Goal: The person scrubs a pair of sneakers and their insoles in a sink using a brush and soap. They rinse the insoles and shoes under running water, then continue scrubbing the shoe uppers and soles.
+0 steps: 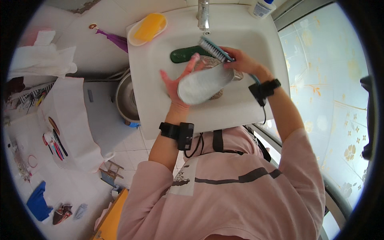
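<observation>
My left hand [174, 85] has its fingers spread behind a shoe with a pale grey sole [199, 85], which seems to rest on the palm. The sole is turned up and blurred, and part of the hand is hidden by it. My right hand [240, 61] grips a blue scrubbing brush [214, 49] with pale bristles, held close above the narrow end of the sole. Brown speckled material [217, 94] shows around the sole; whether it is all one thing I cannot tell. Behind it, a dark green oblong object [181, 56] lies in the white washbasin [255, 39], partly covered.
A metal tap [203, 16] rises at the basin's back. Yellow soap [151, 27] sits in a dish [136, 42] at the left corner, a blue-capped bottle [262, 9] at the right. A steel bowl [124, 102] stands left of the basin. Patterned glass [327, 90] lies to the right.
</observation>
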A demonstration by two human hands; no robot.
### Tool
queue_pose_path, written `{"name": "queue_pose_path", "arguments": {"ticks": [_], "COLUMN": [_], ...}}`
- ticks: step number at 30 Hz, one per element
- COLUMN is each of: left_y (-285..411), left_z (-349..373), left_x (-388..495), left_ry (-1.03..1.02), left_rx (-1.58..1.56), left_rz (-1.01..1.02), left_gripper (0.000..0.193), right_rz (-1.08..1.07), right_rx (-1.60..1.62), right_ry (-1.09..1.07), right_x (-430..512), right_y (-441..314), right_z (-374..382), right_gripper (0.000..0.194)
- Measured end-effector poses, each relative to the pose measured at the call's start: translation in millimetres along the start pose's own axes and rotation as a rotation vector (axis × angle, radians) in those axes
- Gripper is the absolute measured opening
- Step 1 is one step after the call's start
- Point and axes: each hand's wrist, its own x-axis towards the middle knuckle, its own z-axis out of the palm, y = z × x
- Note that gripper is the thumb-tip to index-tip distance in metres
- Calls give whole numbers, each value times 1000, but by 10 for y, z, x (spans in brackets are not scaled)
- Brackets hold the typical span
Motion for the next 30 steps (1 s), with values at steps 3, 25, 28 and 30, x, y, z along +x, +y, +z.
{"name": "queue_pose_path", "arguments": {"ticks": [3, 25, 28, 30], "left_y": [-40, -153, -185, -199], "left_z": [-85, -551, -637, -698], "left_x": [20, 420, 435, 444], "left_ry": [195, 342, 418, 430], "left_rx": [124, 161, 159, 176], "left_rz": [-332, 252, 248, 230], "left_gripper": [63, 48, 48, 48], "right_rz": [-69, -55, -3, -72], "right_rx": [-224, -695, -682, -659], "right_ry": [-93, 197, 286, 365], "right_x": [215, -222, -77, 54], "right_y": [-52, -447, -449, -389], "right_z": [29, 1100, 1050, 1006], "right_gripper": [65, 36, 39, 40]}}
